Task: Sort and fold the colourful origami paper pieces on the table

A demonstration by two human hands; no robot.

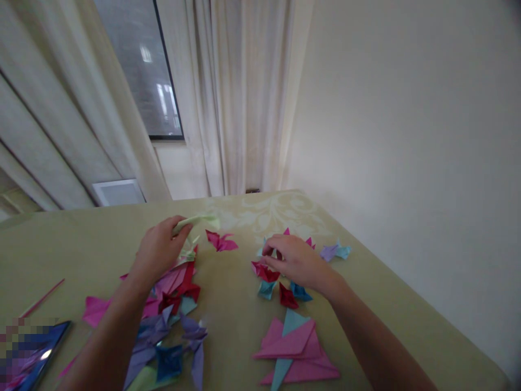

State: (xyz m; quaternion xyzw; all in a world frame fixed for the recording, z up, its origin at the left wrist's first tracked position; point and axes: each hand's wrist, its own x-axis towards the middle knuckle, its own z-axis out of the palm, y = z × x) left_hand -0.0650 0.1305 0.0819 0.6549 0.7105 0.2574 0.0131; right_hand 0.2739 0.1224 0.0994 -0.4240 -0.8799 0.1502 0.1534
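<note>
My left hand [165, 244] is closed on a pale green folded paper [203, 220], which sticks out to the right above the table. Below that hand lies a heap of origami pieces, among them a red one [189, 282] and a purple one [195, 339]. My right hand [295, 258] hovers over a group of small folded papers, thumb and fingers curved with a slight gap between them. Just under its fingertips is a pink-red piece [265, 271]; whether they touch it I cannot tell. Close by are a dark red piece [287, 296] and a blue piece [300, 291].
A pink origami piece [222, 241] lies between the hands. Larger pink folded papers [297, 347] with a light blue strip are near the front. At left are a tablet or phone [52, 339] and a thin pink stick [43, 297]. A wall [407, 163] borders the right side.
</note>
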